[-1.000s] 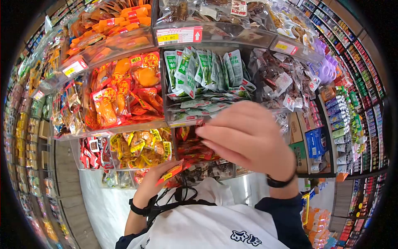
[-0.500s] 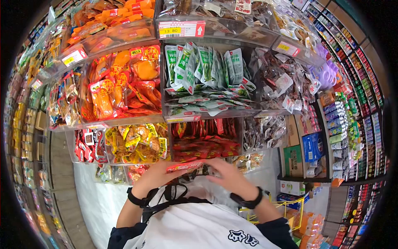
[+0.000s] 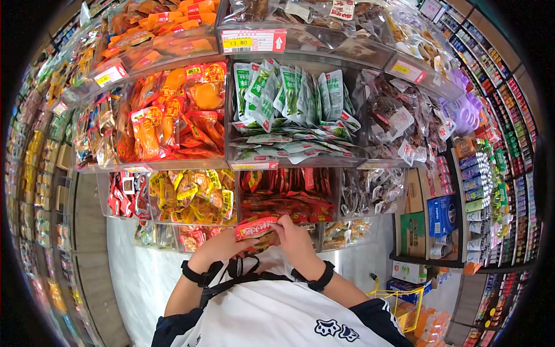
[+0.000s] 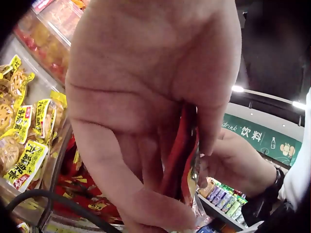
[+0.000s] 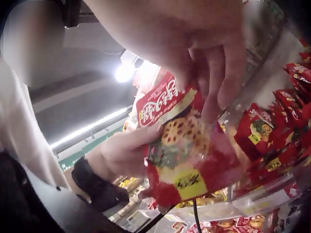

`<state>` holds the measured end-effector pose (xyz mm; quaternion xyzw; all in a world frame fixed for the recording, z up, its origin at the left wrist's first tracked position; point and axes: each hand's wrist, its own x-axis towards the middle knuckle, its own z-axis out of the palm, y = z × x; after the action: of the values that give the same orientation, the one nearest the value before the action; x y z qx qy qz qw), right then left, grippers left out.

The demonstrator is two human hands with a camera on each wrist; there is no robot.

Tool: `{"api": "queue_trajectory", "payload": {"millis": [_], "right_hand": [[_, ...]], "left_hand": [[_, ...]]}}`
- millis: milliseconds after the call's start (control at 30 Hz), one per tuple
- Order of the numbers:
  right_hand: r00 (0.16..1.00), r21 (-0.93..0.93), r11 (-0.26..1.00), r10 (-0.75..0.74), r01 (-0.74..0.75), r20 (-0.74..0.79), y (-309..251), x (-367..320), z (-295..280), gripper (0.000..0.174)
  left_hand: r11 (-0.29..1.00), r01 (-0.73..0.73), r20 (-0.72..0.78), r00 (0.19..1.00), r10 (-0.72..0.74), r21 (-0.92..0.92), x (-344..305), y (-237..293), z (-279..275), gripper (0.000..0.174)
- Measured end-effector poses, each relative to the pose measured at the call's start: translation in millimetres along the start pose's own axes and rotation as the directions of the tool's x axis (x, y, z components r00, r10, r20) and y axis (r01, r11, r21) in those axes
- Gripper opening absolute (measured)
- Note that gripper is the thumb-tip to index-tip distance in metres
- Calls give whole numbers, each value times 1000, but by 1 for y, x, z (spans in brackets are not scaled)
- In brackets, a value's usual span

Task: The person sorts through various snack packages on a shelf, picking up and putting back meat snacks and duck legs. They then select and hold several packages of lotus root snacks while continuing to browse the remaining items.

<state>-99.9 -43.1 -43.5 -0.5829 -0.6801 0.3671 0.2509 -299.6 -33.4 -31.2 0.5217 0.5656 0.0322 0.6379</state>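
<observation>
A red snack packet with white lettering is held between both hands, in front of the chest. In the right wrist view the packet shows pictured lotus root slices and a yellow label patch. My left hand grips its left side, with the fingers curled round it. At the other end, my right hand pinches the packet's edge between thumb and fingers. The left wrist view shows the packet edge-on inside the left palm. Just beyond the hands is a bin of similar red packets.
Clear bins rise in tiers ahead: yellow snack packets, orange-red packets, green-and-white packets, and dark vacuum packs. A yellow wire basket stands at lower right, below a drinks shelf.
My right hand has come down from in front of the red-packet bin to meet the left, and now pinches the packet's right end. The left hand has kept hold of it, its printed face turning upward.
</observation>
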Motion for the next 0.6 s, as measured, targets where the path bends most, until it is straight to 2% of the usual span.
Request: {"api": "queue_trajectory", "payload": {"millis": [33, 133, 200, 233, 267, 333, 433, 467, 500, 533, 600], "right_hand": [[998, 61, 997, 55, -55, -1, 2, 0, 1, 16], [994, 208, 978, 42, -19, -105, 16, 7, -1, 17], [958, 87, 993, -49, 76, -282, 18, 15, -21, 19], [971, 130, 991, 70, -41, -230, 26, 16, -32, 23], [966, 184, 982, 89, -45, -241, 31, 19, -44, 34], [935, 393, 910, 14, 135, -354, 62, 28, -54, 37], [941, 12, 990, -128, 139, -312, 111, 34, -79, 30], [947, 24, 994, -90, 103, -309, 109, 34, -80, 26], [951, 35, 997, -53, 67, -305, 100, 36, -84, 22], [954, 45, 998, -17, 32, -301, 94, 38, -86, 18], [950, -203, 979, -82, 21, -300, 112, 51, -75, 14]], "left_hand": [[999, -39, -22, 999, 39, -29, 1, -2, 2, 38], [982, -177, -126, 978, 168, -60, 3, -13, 3, 40], [959, -284, -240, 932, 274, -8, 2, -16, 1, 41], [997, -10, -141, 990, -2, -81, -12, 3, -7, 44], [990, -105, -203, 976, 84, -93, -12, -3, -8, 44], [952, -291, -327, 913, 245, -98, -10, -20, -10, 44], [953, -254, -346, 920, 185, -166, -23, -10, -18, 41], [952, -249, -362, 916, 171, -179, -25, -12, -20, 40], [936, -338, -414, 870, 269, -102, -22, -19, -19, 38], [939, -333, -411, 871, 269, -92, -22, -22, -20, 38], [944, -323, -404, 874, 269, -70, -23, -22, -22, 37]]}}
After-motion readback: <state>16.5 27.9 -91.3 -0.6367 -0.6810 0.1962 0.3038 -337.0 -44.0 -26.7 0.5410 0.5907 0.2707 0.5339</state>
